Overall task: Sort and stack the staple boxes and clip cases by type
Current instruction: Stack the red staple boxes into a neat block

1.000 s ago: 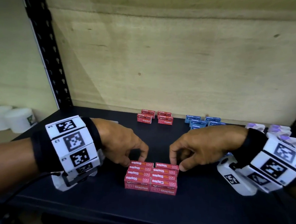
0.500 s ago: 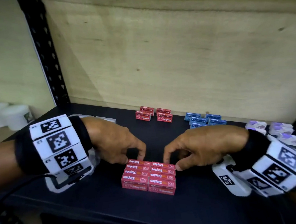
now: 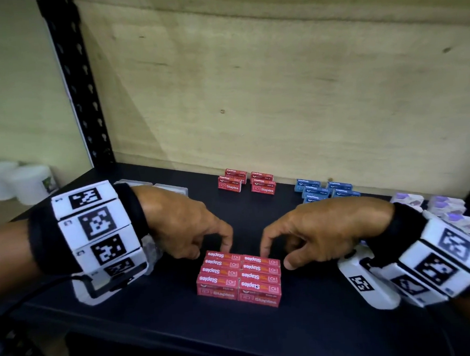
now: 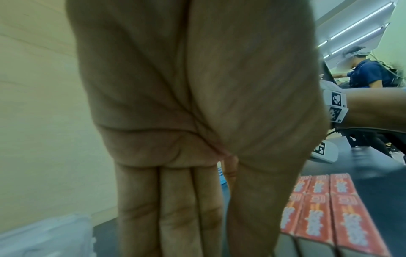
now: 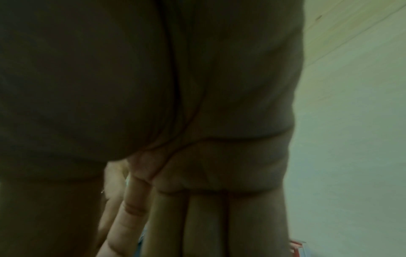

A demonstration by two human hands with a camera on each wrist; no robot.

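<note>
A block of red staple boxes [image 3: 239, 274], two columns wide and stacked, sits near the front of the dark shelf [image 3: 267, 336]. My left hand [image 3: 209, 250] arches over its far left corner, index fingertip touching the far edge. My right hand [image 3: 277, 259] touches the far right corner, index on the back edge and thumb at the right end. Neither hand lifts a box. In the left wrist view the red boxes [image 4: 316, 217] lie beside the thumb. More red boxes [image 3: 245, 182] and blue boxes [image 3: 323, 191] stand at the back. Purple-and-white clip cases [image 3: 447, 207] lie at the far right.
Clear plastic cases [image 3: 170, 188] lie behind my left wrist. A plywood panel backs the shelf, and a black perforated post [image 3: 80, 85] rises at its left corner. White tubs [image 3: 14, 182] stand beyond the post. Another person [image 4: 362, 69] works in the background.
Both hands stay at the far edge of the red block, shifting only slightly. The block has not moved. The head view has tilted a little.
</note>
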